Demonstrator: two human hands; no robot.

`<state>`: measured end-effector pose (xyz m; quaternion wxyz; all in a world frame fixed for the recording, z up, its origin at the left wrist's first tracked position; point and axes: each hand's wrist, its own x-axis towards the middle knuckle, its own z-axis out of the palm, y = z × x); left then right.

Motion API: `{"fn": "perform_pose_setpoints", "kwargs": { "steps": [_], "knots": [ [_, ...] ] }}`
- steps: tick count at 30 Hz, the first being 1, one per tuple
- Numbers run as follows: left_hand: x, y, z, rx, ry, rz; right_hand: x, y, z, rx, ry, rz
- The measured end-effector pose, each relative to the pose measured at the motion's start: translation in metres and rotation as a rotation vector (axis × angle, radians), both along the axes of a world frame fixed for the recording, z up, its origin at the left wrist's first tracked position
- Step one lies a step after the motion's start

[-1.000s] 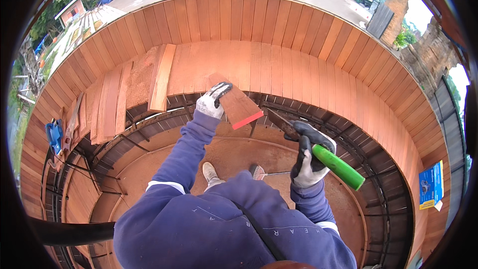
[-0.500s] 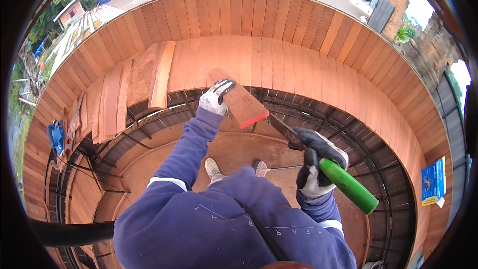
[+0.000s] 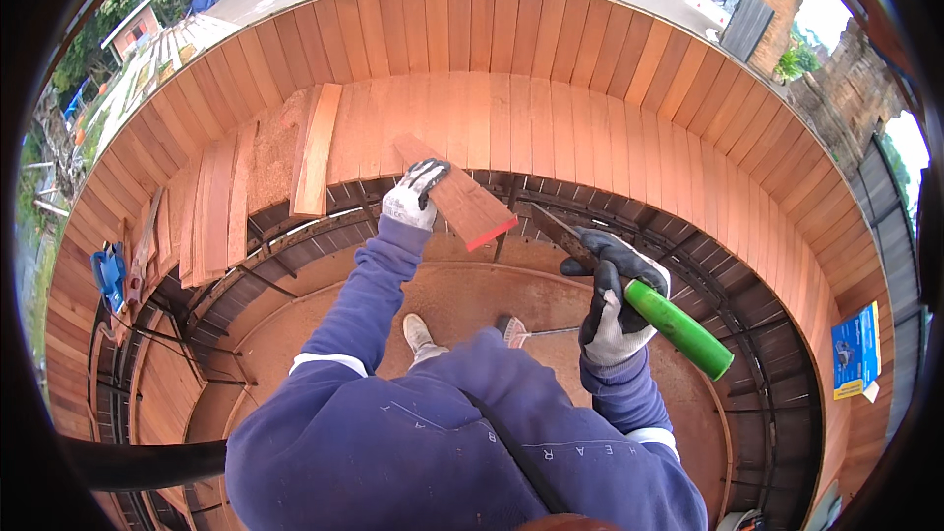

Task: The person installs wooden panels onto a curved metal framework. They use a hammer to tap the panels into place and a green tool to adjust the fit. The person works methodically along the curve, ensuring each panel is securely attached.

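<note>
My left hand (image 3: 416, 195), in a white and black glove, grips a reddish wooden board (image 3: 460, 205) that has a red stripe along its near end, held over the inner edge of the curved bench. My right hand (image 3: 619, 300), also gloved, is closed on a dark-bladed tool (image 3: 557, 236); a thick green cylinder (image 3: 678, 329), apparently its handle, sticks out toward the lower right. The blade's tip is near the board's marked end; I cannot tell if they touch.
The curved slatted bench (image 3: 551, 128) surrounds me, with loose planks (image 3: 221, 202) at left, a blue tool (image 3: 108, 275) at far left and a blue box (image 3: 855, 349) at right. Dark metal framing (image 3: 742, 334) runs beneath the bench; my feet stand on the reddish floor below.
My left hand and board have shifted slightly leftward. My right hand and tool moved right and down, then came partly back left and up in the latest half second.
</note>
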<state>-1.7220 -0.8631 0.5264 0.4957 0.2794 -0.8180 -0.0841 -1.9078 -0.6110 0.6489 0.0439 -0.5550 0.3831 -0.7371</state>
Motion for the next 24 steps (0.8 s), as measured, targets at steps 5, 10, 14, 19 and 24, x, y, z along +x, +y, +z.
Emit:
{"fn": "perform_pose_setpoints", "kwargs": {
  "steps": [5,10,14,19,24],
  "knots": [
    [-0.002,0.001,-0.001,-0.003,-0.008,0.005,0.003,0.015,0.006,-0.193,0.129,0.092],
    [0.001,-0.004,-0.004,0.019,-0.032,0.034,0.008,-0.009,0.001,-0.040,0.171,0.009],
    [0.006,-0.008,0.001,-0.023,-0.016,0.056,0.010,0.016,0.053,-0.675,-0.124,0.068],
    [-0.008,-0.003,0.006,0.029,-0.002,0.074,0.011,-0.013,-0.023,0.016,0.179,-0.340],
    [0.007,-0.007,-0.012,-0.068,-0.037,0.064,0.000,-0.019,-0.015,0.199,0.077,0.057]
  ]
}}
